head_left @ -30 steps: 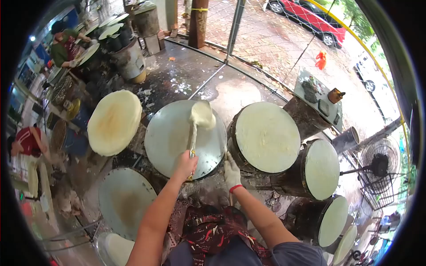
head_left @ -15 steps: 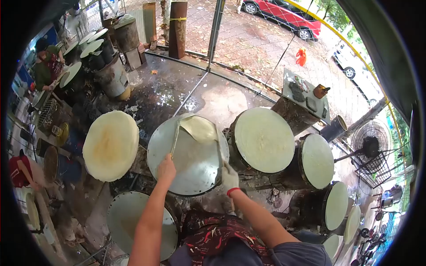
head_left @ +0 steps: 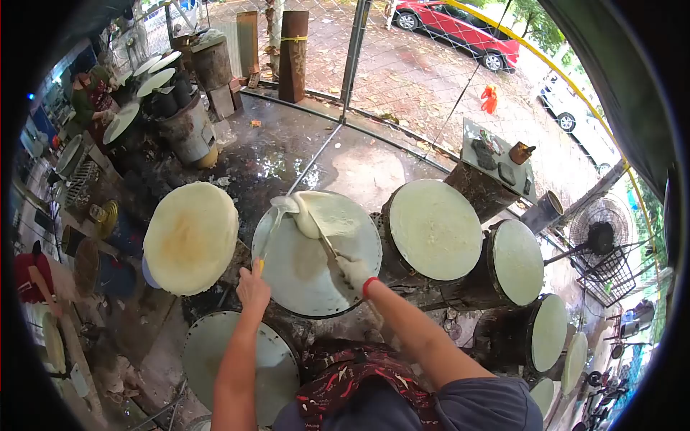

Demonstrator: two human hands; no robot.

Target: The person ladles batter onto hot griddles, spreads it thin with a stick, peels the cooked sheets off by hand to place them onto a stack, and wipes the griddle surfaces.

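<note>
My left hand (head_left: 253, 289), bare, is closed round the yellow handle of a long thin metal tool (head_left: 269, 237). That tool reaches toward a whitish clump (head_left: 285, 205) at the far edge of a round metal griddle (head_left: 309, 287). In my gloved right hand (head_left: 354, 273), a thin stick-like tool (head_left: 325, 240) slants over the griddle. Its far end meets a pale lump of dough or batter (head_left: 307, 221). A thin pale film (head_left: 341, 215) spreads right of the lump.
A stack of round pale sheets (head_left: 190, 237) stands left. Pale-covered griddles on drums (head_left: 436, 230) curve along the right, and another griddle (head_left: 230, 352) sits near front left. A fan (head_left: 600, 230) is far right. Another person (head_left: 90, 104) is at upper left.
The pale sheet has gone from hanging between both tools to a lump at the griddle's far side. My right hand moved left and forward; my left hand drew back and leftward.
</note>
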